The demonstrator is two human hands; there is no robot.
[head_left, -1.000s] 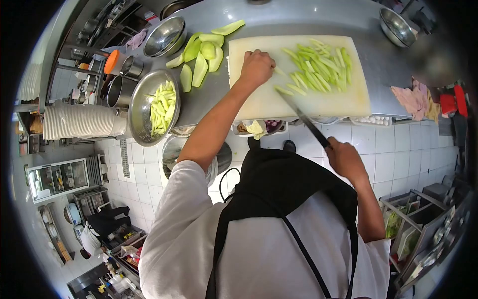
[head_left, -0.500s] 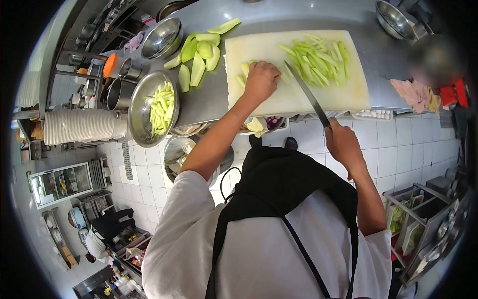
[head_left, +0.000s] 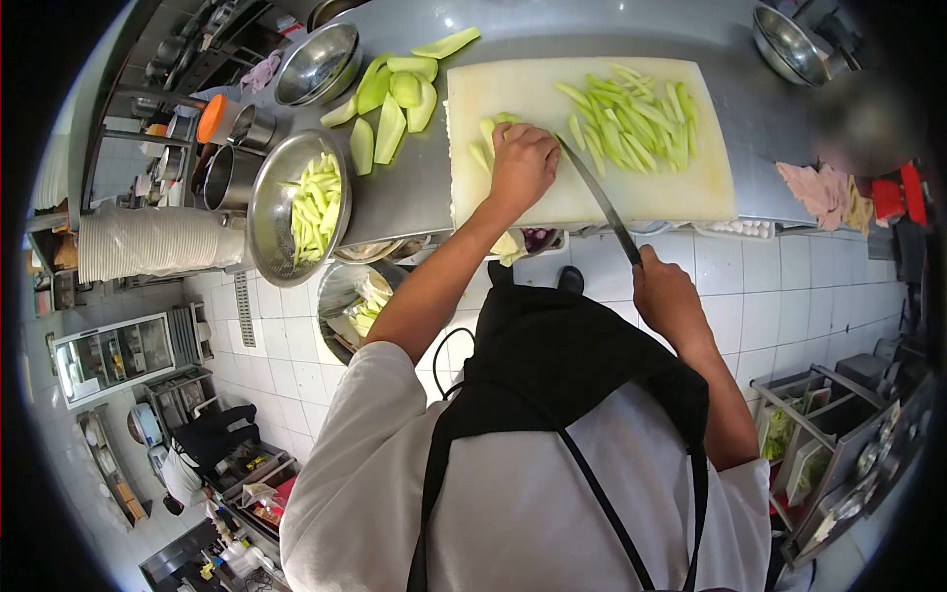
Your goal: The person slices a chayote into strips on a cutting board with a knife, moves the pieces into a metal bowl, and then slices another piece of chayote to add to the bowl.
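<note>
The left arm reaches forward, and the left hand (head_left: 523, 163) is curled knuckles-up, pinning pale green slices (head_left: 485, 133), perhaps melon, on the cutting board (head_left: 533, 89). The right hand (head_left: 669, 296), back past the counter (head_left: 414, 192) edge, is closed round the knife (head_left: 592, 192), whose blade slants in against the left fingers. Cut strips (head_left: 631, 118) are piled right of the blade. Peeled wedges (head_left: 393, 99) and a metal bowl (head_left: 268, 222) of strips lie to the left of the board.
</note>
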